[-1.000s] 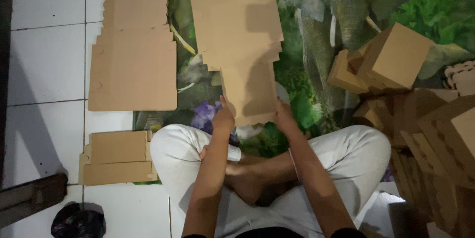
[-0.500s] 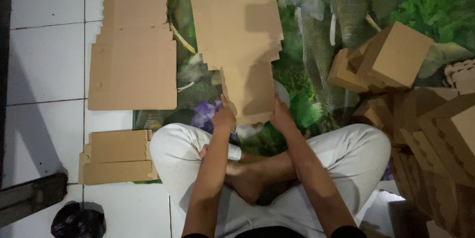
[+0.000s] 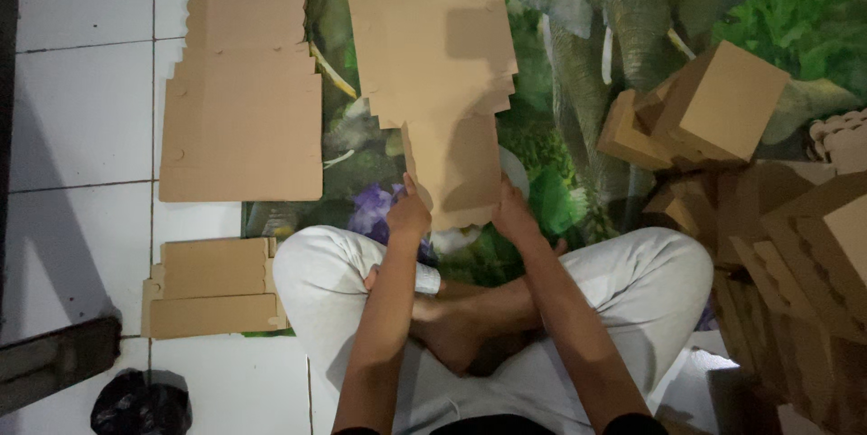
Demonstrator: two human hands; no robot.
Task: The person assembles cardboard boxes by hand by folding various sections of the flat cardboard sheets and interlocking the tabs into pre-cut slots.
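I see light grey trousers, bare feet, bare forearms, and dark sleeve edges near my elbows

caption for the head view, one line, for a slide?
Seated cross-legged on a printed mat, left hand and right hand grip a flat cardboard cutout, folded boxes stacked alongside.

The floor is white tile with dark grout lines, and a printed mat showing an elephant and green foliage covers its middle and right part. A stack of flat cardboard cutouts lies across the mat's left edge, half on tile. Nearer the person, 2 smaller folded cardboard pieces rest on the tile. A black plastic bag sits at the floor's near left corner. Folded cardboard boxes are heaped along the mat's right side.
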